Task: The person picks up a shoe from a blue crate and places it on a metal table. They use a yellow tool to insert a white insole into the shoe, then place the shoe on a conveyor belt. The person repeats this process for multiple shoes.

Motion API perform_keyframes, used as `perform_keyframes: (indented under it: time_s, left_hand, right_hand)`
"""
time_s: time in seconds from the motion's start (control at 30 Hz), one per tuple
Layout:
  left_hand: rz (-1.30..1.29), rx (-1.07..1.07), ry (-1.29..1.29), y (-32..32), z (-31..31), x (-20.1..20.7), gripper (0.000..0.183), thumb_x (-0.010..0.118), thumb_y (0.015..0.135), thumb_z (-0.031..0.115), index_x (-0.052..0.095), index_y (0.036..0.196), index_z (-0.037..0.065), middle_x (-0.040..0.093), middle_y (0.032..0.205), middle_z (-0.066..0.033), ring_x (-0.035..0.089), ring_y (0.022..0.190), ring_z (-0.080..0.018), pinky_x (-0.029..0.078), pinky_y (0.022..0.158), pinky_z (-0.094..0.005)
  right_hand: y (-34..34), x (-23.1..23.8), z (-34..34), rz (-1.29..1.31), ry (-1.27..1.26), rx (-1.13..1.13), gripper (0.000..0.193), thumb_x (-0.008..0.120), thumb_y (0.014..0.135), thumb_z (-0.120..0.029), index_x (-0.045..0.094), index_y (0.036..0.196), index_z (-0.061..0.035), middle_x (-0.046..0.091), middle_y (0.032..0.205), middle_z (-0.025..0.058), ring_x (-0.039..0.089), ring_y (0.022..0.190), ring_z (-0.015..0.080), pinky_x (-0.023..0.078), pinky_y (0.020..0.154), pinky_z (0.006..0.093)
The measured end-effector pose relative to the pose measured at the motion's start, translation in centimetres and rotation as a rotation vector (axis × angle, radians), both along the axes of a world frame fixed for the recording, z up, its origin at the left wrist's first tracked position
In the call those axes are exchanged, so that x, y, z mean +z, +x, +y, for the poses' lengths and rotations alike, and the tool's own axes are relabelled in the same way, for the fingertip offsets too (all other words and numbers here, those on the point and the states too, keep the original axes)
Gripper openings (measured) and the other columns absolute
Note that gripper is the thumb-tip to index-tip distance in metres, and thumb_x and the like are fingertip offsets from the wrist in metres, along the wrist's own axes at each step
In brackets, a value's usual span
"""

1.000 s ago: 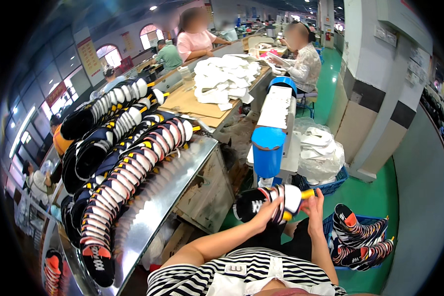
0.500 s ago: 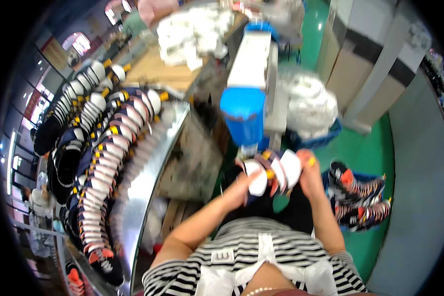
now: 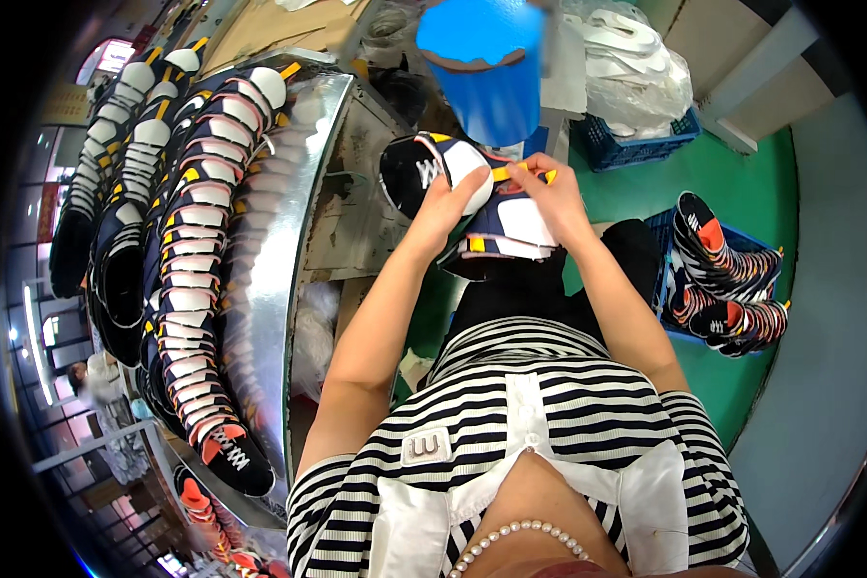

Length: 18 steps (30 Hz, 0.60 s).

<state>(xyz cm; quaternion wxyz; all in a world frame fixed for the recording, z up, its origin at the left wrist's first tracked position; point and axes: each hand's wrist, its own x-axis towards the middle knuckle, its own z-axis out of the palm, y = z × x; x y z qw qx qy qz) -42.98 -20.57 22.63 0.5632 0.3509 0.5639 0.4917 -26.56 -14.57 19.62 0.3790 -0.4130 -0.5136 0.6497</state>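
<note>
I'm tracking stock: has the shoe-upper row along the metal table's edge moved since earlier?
No; against the metal table, the shoe-upper row keeps its place.

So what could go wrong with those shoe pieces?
The shoe pieces between the left hand and right hand might slip, since only those hands seem to hold them. The long stack might slide off the shiny metal table, because its near end lies close to the edge.
</note>
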Motion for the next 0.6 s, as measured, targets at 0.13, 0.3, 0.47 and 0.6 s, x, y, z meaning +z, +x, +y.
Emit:
perform_keyframes:
  time_s: [0.13, 0.3, 0.47, 0.6]
  left_hand:
    - [-0.015, 0.059, 0.033, 0.3, 2.3, -2.4, 0.038, 0.062, 0.087, 0.027, 0.057, 0.113, 0.000, 0.062, 0.105, -0.0055, 0.058, 0.093, -0.0137, 0.044, 0.083, -0.0265]
    - [-0.075, 0.182, -0.051, -0.2, 3.8, -4.4, 0.036, 0.060, 0.087, 0.025, 0.058, 0.111, -0.001, 0.063, 0.105, -0.0068, 0.060, 0.093, -0.0153, 0.044, 0.083, -0.0291]
    - [-0.409, 0.227, -0.305, -0.8, 6.7, -2.9, 0.034, 0.050, 0.092, 0.021, 0.055, 0.116, -0.003, 0.062, 0.111, -0.0124, 0.061, 0.102, -0.0225, 0.048, 0.084, -0.0371]
    - [-0.628, 0.388, -0.314, -2.4, 6.2, -2.5, 0.029, 0.043, 0.094, 0.015, 0.052, 0.113, -0.004, 0.059, 0.113, -0.0189, 0.063, 0.095, -0.0262, 0.053, 0.081, -0.0380]
  right_hand:
    - [0.4, -1.6, 2.4, 0.067, -0.109, 0.026, 0.017, 0.061, 0.088, -0.015, 0.062, 0.086, 0.0015, 0.066, 0.076, 0.0080, 0.060, 0.069, 0.0109, 0.047, 0.065, 0.0229]
    - [0.0, -2.9, 4.5, 0.099, -0.248, 0.099, 0.013, 0.059, 0.088, -0.011, 0.061, 0.088, 0.0019, 0.066, 0.080, 0.0114, 0.061, 0.069, 0.0131, 0.048, 0.064, 0.0235]
    - [0.1, -2.1, 5.4, 0.117, -0.334, 0.050, 0.015, 0.058, 0.089, -0.015, 0.061, 0.086, -0.0003, 0.063, 0.078, 0.0075, 0.058, 0.068, 0.0124, 0.046, 0.062, 0.0239]
    - [3.1, -2.0, 5.7, 0.034, -0.402, -0.061, 0.033, 0.057, 0.092, -0.033, 0.060, 0.090, -0.0006, 0.058, 0.083, 0.0063, 0.056, 0.072, 0.0130, 0.047, 0.063, 0.0261]
